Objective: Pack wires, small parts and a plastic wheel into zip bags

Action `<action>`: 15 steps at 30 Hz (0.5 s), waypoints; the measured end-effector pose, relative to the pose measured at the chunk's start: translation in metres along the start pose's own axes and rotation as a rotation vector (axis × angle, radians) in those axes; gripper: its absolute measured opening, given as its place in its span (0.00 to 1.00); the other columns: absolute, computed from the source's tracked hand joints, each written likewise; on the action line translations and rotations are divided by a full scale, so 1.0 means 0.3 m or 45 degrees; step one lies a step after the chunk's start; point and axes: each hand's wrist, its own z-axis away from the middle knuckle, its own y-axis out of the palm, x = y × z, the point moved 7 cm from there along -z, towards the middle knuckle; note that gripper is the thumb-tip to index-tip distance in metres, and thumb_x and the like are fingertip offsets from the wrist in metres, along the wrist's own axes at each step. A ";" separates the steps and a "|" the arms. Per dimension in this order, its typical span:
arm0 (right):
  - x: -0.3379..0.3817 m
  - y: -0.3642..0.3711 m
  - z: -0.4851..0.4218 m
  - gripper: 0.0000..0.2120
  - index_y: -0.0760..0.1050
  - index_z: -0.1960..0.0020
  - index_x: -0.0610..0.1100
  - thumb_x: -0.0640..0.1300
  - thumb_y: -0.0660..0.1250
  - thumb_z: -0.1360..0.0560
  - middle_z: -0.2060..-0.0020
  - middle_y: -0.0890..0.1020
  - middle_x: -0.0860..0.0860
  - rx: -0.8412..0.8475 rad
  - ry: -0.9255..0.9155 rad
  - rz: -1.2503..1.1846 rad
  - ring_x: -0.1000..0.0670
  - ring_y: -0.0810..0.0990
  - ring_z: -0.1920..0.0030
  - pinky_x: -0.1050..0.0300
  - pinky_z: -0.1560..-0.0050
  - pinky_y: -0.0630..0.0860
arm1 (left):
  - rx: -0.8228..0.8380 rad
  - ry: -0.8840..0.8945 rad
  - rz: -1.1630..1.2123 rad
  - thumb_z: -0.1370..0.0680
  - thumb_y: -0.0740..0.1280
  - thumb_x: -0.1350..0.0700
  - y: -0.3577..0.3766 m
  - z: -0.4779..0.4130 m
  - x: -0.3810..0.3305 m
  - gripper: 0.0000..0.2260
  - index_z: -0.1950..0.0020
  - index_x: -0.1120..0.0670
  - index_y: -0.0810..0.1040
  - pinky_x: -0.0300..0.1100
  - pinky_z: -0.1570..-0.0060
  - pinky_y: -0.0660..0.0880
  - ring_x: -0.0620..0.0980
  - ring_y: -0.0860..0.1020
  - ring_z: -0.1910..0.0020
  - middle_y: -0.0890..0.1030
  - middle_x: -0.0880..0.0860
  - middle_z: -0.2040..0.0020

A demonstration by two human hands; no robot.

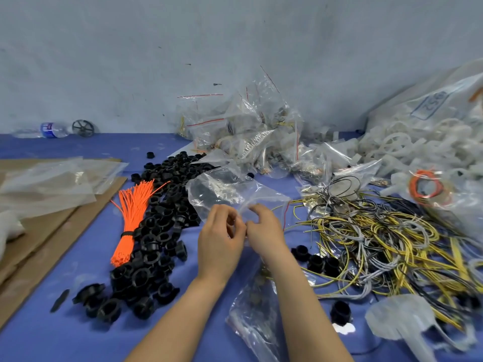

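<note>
Clear zip bag (pixel 230 189), crumpled, lifted above the blue table (pixel 78 270), mouth edge toward the person. Left of the bag: pile of black plastic rings (pixel 162 226) and a tied orange wire bundle (pixel 130 220). Right of the bag: tangle of yellow, grey and black wires (pixel 379 239). Behind the bag: heap of filled zip bags (pixel 248 131); white plastic wheels (pixel 407 145) far right.

Blue tablecloth (pixel 78 262); black plastic rings (pixel 156 231); orange cable ties (pixel 130 218); yellow, grey, black wires (pixel 379 236) at 3 o'clock; brown cardboard (pixel 52 231) at 9.
</note>
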 end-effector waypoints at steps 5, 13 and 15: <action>0.098 -0.245 0.000 0.15 0.79 0.70 0.50 0.38 0.58 0.32 0.73 0.82 0.53 -0.611 -0.199 -0.622 0.50 0.82 0.69 0.56 0.65 0.76 | -0.040 -0.086 0.016 0.27 0.67 0.69 -0.007 -0.015 0.017 0.09 0.61 0.57 0.72 0.45 0.65 0.70 0.48 0.70 0.67 0.74 0.51 0.64; -0.143 -0.436 -0.430 0.11 0.79 0.48 0.37 0.33 0.62 0.27 0.49 0.81 0.38 -0.498 0.127 0.505 0.39 0.78 0.47 0.54 0.49 0.72 | -0.005 -0.289 0.139 0.22 0.65 0.63 0.030 0.012 0.082 0.11 0.61 0.51 0.68 0.32 0.70 0.64 0.36 0.71 0.71 0.72 0.45 0.73; -0.187 -0.464 -0.511 0.14 0.77 0.42 0.39 0.32 0.62 0.26 0.44 0.79 0.39 -0.481 0.131 0.653 0.39 0.76 0.43 0.52 0.44 0.72 | -0.003 -0.291 0.162 0.22 0.63 0.59 0.039 0.001 0.089 0.11 0.62 0.49 0.66 0.27 0.70 0.64 0.36 0.71 0.72 0.74 0.45 0.72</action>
